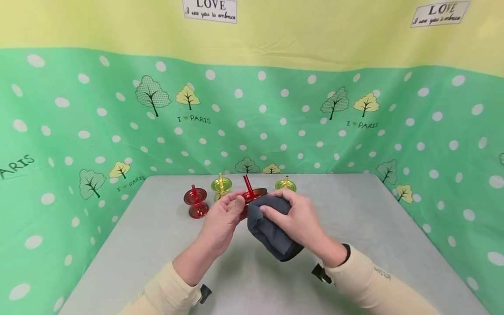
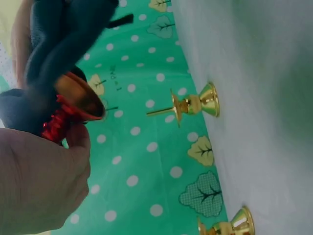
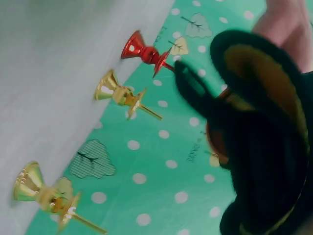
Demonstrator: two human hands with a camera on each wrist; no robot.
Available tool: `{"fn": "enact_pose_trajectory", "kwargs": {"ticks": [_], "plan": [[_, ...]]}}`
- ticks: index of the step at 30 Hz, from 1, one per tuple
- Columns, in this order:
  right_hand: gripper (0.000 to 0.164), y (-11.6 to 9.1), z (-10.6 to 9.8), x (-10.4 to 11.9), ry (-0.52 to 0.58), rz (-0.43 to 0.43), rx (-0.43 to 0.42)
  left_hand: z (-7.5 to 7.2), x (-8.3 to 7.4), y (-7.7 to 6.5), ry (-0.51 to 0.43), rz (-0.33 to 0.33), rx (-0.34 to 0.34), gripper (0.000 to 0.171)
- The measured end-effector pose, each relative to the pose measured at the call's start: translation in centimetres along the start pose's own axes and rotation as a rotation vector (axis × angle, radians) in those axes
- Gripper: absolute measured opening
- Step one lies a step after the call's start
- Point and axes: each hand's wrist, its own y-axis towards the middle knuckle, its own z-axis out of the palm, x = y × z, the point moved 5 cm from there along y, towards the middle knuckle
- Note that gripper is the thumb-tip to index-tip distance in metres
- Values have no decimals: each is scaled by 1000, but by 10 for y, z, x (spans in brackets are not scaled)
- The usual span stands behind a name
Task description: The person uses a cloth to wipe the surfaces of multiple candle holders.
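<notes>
My left hand (image 1: 220, 221) grips a shiny red candlestick (image 1: 249, 186) by its stem, tilted, above the grey table. Its dish and upright spike show in the head view; the left wrist view shows the ridged red stem (image 2: 59, 120) and a flared end. In my right hand (image 1: 303, 218) is a folded dark grey cloth (image 1: 269, 229), pinched under the thumb and pressed to the candlestick's right side. The cloth hides much of the lower part. In the right wrist view the dark cloth (image 3: 264, 147) covers most of the candlestick.
Another red candlestick (image 1: 196, 199) stands on the table (image 1: 157, 245) left of my hands. Behind stand two gold candlesticks, one at centre left (image 1: 221, 186) and one farther right (image 1: 285, 183). A green and yellow printed curtain (image 1: 260, 131) hangs around the table's back and sides.
</notes>
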Motion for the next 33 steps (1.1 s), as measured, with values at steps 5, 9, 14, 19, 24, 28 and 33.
{"fn": "enact_pose_trajectory", "kwargs": {"ticks": [5,9,14,19,24,28,33], "plan": [[33,-10,5,12,-215,-175,-133,2,-2,-1,-13,33,-2,89],[26,2,5,-8,96,15,66,-3,1,3,-25,15,50,85],[27,1,8,-19,136,77,61,-2,7,6,9,-29,3,76],[30,-3,7,-6,-10,-97,-44,0,3,7,-50,19,-27,79],[24,2,7,-17,180,22,51,0,4,6,-51,25,-12,73],[31,-6,6,-8,3,-166,-6,2,5,4,-9,43,44,91],[28,-7,1,-7,117,-143,-2,1,2,1,43,59,76,88]]}}
